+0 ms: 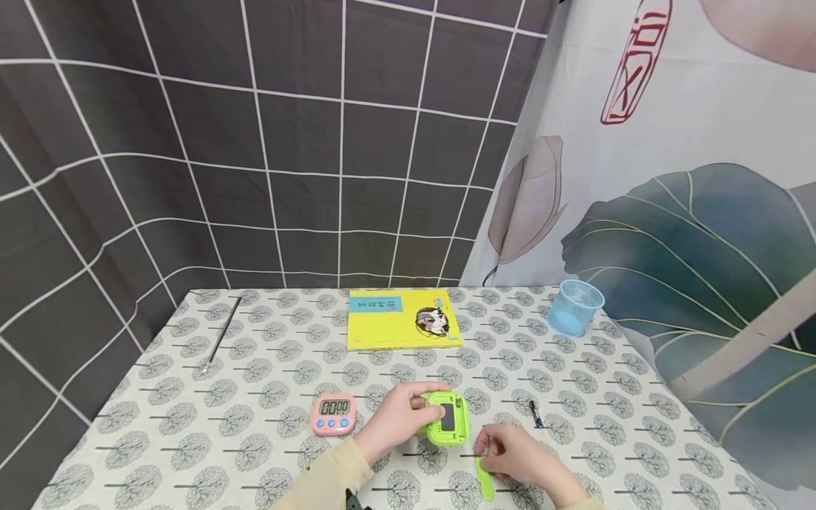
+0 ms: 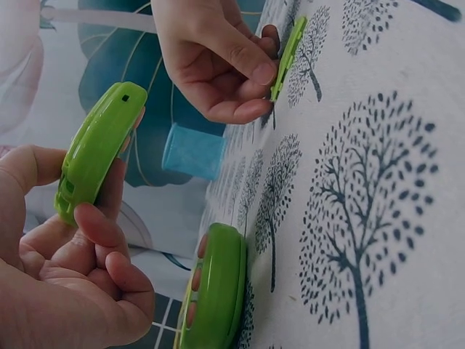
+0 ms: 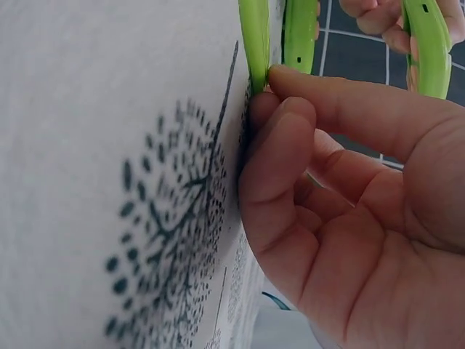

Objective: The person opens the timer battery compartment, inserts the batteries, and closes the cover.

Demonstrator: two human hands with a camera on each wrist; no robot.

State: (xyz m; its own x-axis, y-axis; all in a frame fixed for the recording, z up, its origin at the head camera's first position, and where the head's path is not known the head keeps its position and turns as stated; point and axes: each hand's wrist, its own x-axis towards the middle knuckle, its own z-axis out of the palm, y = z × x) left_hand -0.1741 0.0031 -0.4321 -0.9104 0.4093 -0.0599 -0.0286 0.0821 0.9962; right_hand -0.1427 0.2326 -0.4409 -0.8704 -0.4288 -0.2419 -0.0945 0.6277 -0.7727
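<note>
My left hand (image 1: 401, 418) holds a green rounded plastic casing (image 1: 460, 418) with a dark rectangular panel on its upper face. Fingers and thumb grip its edges, and a small black slot shows in its side in the left wrist view. Lower down in that view, a second green casing (image 2: 225, 291) with pinkish parts along one side stands by the tablecloth; from the head it is hidden. Between thumb and forefinger my right hand (image 1: 516, 453) pinches one end of a narrow green plastic strip (image 1: 486, 482), close over the cloth.
A pink digital timer (image 1: 334, 415) lies left of my left hand. Beyond my right hand is a small black object (image 1: 535, 414). Farther back are a yellow booklet (image 1: 389, 333), a translucent blue cup (image 1: 574, 308) and a thin dark rod (image 1: 223, 336).
</note>
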